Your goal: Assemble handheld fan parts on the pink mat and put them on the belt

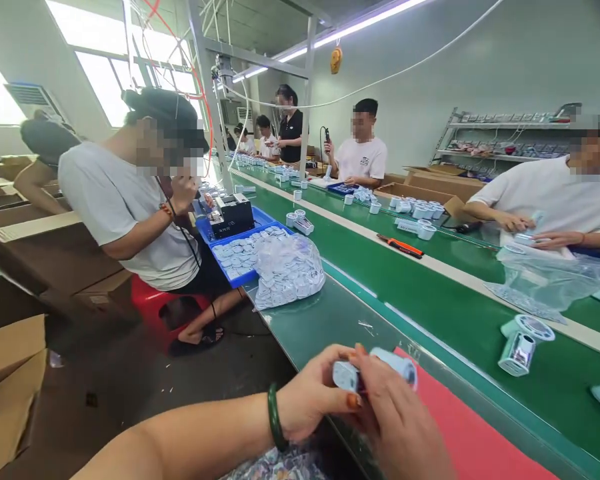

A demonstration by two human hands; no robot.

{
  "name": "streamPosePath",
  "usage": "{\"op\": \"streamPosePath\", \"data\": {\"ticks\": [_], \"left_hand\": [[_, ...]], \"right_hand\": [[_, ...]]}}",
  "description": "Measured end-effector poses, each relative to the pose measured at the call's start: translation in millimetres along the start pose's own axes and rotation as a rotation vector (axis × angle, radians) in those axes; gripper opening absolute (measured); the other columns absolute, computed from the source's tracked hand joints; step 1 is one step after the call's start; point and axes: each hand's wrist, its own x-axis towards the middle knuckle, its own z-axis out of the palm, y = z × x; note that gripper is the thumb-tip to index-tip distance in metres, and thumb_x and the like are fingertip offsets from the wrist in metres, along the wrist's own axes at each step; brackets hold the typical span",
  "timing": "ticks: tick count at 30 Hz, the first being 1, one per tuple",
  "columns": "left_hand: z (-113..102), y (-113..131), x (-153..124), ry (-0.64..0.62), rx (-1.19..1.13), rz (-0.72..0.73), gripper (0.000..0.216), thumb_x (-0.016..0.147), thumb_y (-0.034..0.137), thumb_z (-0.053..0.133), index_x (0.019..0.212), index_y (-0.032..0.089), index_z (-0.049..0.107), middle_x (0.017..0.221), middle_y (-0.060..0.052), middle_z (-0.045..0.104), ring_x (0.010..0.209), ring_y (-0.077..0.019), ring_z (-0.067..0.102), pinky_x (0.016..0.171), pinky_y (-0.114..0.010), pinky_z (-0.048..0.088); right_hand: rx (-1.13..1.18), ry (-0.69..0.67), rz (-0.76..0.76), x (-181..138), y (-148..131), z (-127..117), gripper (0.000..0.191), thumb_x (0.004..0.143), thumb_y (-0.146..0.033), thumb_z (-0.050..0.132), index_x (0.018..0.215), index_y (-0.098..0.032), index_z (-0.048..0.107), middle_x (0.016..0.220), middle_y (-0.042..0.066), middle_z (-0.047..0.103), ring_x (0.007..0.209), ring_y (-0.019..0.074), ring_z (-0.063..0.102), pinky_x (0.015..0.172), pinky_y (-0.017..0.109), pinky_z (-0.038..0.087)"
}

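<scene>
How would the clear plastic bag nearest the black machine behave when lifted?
The clear plastic bag would probably sag and change shape, as it looks thin and wrinkled. The many small pieces filling it would likely shift and add weight.

Pale wall (pixel 480 73), bright windows (pixel 97 30), dark floor (pixel 215 377)

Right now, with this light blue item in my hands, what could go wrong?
The light blue item might slip: your left hand and right hand hold it up near the edge of the table. Also, the clear bag of small pieces lies close to that edge, so a bump could perhaps push it off.
</scene>
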Motion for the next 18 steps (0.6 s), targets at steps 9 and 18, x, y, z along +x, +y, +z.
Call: {"op": "streamPosePath", "data": {"ticks": [9,18], "left_hand": [[-58,109,41,0.278,0.343,0.345,0.068,0.075,0.055,0.080,0.122,0.017,0.049,0.090,-0.006,0.071,0.069,-0.0176,0.068,0.065,-0.029,0.056],[-117,181,93,0.830,1.605,0.321,0.034,0.098,0.034,0.043,0.106,0.016,0.070,0.106,-0.013,0.072,0.109,-0.0294,0.065,0.088,-0.036,0.052]], "right_hand": [[0.214,0.011,0.049,74,-7,29,0.063,0.105,-0.017,0.047,0.163,-0.014,0.020,0.151,0.013,0.052,0.144,0.0285,0.043,0.116,0.056,0.041],[0.094,-0.025,0.225,-20,2,-5,0.032,0.106,-0.026,0.045,0.135,-0.021,0.060,0.130,0.007,0.068,0.113,0.0231,0.068,0.086,0.035,0.062]]}}
